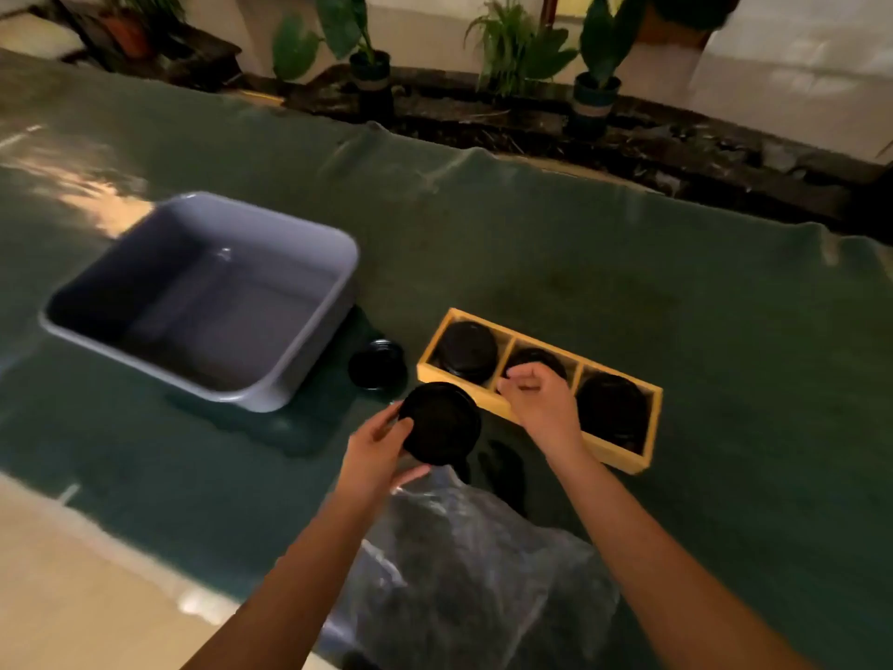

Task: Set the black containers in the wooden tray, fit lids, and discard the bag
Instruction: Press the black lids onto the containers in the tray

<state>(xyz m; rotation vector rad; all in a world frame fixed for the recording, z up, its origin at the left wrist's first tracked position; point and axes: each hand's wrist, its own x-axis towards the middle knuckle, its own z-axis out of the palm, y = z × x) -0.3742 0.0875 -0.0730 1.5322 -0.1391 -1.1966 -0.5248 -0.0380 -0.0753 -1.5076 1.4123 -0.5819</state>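
A wooden tray (623, 454) with three compartments lies on the green cloth. Each compartment holds a black round container: left one (466, 350), middle one (536, 357), right one (611, 408). My right hand (539, 403) rests over the middle compartment, its fingers curled at that container's rim. My left hand (379, 449) holds a black round lid (439, 423) just left of the tray's near edge. Another black piece (377, 365) sits on the cloth between the tub and the tray. A clear plastic bag (464, 563) lies crumpled below my hands.
A grey plastic tub (309, 331) stands to the left on the green cloth (628, 282). Potted plants (372, 65) line the ground beyond the table's far edge. A pale floor (72, 597) shows at the lower left.
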